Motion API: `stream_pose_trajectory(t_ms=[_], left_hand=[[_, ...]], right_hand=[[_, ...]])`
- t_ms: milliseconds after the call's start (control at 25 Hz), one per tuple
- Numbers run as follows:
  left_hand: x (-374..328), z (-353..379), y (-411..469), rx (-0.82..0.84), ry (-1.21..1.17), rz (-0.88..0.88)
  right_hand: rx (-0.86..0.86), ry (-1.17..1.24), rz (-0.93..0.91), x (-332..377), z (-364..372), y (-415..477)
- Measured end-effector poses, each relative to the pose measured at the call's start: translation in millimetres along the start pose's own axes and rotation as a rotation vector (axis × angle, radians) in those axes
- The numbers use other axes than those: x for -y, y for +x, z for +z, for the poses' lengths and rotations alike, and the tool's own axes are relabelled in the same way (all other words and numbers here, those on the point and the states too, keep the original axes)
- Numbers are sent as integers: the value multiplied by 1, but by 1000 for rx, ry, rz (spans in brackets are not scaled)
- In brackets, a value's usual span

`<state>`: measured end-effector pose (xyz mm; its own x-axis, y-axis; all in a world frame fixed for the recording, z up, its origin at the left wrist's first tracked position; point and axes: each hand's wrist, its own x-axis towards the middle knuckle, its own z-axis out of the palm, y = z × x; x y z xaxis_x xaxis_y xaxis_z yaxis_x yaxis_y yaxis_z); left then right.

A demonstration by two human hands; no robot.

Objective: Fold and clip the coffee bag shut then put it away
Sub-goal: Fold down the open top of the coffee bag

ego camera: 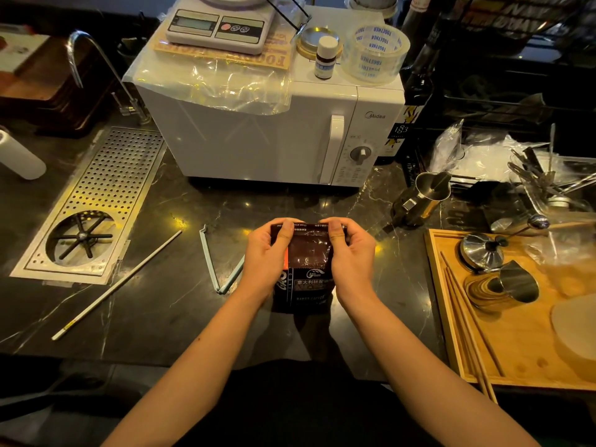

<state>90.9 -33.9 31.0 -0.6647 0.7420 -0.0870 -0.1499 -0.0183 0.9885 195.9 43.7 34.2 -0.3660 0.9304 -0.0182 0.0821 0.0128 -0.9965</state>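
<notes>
A dark brown coffee bag (pixel 306 279) stands upright on the black marble counter in front of me. My left hand (pixel 269 253) grips the bag's top left corner and my right hand (pixel 350 253) grips its top right corner, thumbs pressed on the folded-over top edge. A pale blue bag clip (pixel 222 262) lies open in a V shape on the counter just left of my left hand, touching nothing. A long white stick (pixel 119 282) lies diagonally further left.
A white microwave (pixel 274 130) stands behind the bag, carrying a scale, tape roll and small bottle. A perforated metal drain tray (pixel 96 201) is sunk in the counter at left. At right a wooden tray (pixel 516 350) holds metal cups and chopsticks; a steel pitcher (pixel 425 195) lies nearby.
</notes>
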Motion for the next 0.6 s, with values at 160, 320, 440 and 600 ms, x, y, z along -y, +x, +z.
stream_pose_trajectory(t_ms=[160, 320, 440, 600], left_hand=[[6, 2, 2, -31, 49, 23], [6, 4, 3, -28, 68, 26], [7, 6, -1, -62, 100, 66], [7, 9, -5, -136, 192, 113]], right_hand=[[3, -1, 2, 0, 0, 1], [-28, -13, 0, -1, 2, 1], [-50, -68, -52, -2, 2, -1], [-64, -125, -86, -3, 2, -6]])
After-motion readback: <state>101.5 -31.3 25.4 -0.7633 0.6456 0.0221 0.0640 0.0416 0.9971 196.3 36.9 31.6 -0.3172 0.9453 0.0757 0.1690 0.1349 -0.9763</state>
